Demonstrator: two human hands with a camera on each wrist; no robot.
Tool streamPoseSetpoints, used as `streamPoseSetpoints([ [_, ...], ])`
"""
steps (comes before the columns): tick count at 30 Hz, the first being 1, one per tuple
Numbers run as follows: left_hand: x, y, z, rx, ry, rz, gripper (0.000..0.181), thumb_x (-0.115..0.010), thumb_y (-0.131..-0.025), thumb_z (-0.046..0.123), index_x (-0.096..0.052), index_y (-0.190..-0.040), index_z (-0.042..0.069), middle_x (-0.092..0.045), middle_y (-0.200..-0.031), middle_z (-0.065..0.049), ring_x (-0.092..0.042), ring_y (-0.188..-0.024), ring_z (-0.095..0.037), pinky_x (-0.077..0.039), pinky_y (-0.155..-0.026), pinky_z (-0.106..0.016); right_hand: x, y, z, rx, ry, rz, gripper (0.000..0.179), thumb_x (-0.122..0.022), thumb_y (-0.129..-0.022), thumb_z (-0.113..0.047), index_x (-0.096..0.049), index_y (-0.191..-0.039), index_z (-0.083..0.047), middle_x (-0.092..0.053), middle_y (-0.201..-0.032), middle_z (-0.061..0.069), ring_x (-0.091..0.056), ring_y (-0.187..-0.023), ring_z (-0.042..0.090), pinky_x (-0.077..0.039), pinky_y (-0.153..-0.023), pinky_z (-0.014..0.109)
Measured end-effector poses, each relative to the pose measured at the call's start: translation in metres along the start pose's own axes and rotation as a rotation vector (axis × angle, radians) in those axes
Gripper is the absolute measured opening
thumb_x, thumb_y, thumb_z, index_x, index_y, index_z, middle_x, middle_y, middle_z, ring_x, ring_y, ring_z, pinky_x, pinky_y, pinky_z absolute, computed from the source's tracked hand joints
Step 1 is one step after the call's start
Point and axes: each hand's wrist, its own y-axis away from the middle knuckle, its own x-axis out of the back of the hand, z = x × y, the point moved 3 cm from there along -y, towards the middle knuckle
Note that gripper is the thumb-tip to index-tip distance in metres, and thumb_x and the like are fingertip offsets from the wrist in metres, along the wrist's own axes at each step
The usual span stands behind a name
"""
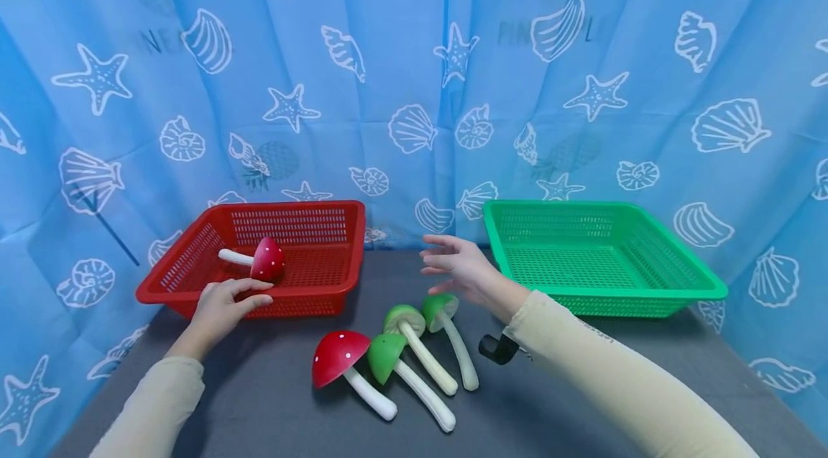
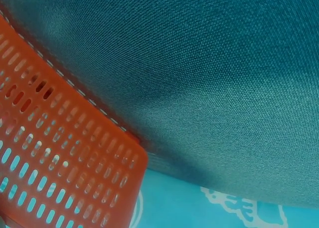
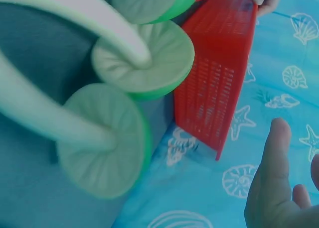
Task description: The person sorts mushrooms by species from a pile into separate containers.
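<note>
L hand at red basket, R hand nr green mushrooms.

There's a dark grey table here — a red basket at the back left, a green basket at the back right — and, closer to the front between them, one red mushroom and three green mushrooms lying close together

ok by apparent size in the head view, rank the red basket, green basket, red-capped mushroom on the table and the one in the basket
1. Green basket and red basket: too alike to rank
2. Red-capped mushroom on the table
3. Red-capped mushroom in the red basket, farther back
</note>
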Motion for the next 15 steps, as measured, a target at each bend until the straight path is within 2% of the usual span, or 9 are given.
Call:
streamPoseSetpoints([
  [6, 0.000, -0.001, 0.000, 0.016, 0.005, -0.010, 0.053, -0.072, -0.087, 0.038, -0.063, -0.128, 0.005, -0.060, -0.125, -0.020, -0.042, -0.114, -0.039, -0.043, -0.091, -0.059, 0.017, 0.016, 0.007, 0.023, 0.043, 0.004, 0.048, -0.052, -0.099, -0.003, -0.040, -0.146, -0.003, -0.047, -0.137, 0.025, -0.055, -0.117, 0.040, -0.058, -0.067, 0.037],
  [10, 0.000, -0.001, 0.000, 0.021, 0.013, -0.017, 0.052, -0.072, -0.087, 0.038, -0.064, -0.128, 0.007, -0.059, -0.127, -0.020, -0.042, -0.114, -0.038, -0.043, -0.092, -0.060, 0.023, 0.024, 0.010, 0.022, 0.056, 0.007, 0.049, -0.053, -0.099, -0.004, -0.040, -0.145, -0.002, -0.049, -0.134, 0.025, -0.059, -0.110, 0.035, -0.058, -0.068, 0.038],
  [15, 0.000, -0.001, 0.000, 0.021, 0.012, -0.020, 0.053, -0.071, -0.087, 0.041, -0.064, -0.128, 0.008, -0.059, -0.127, -0.019, -0.042, -0.114, -0.037, -0.043, -0.091, -0.059, 0.028, 0.033, 0.015, 0.013, 0.040, 0.000, 0.049, -0.054, -0.098, -0.004, -0.039, -0.145, 0.000, -0.047, -0.136, 0.028, -0.060, -0.109, 0.034, -0.058, -0.068, 0.038],
])
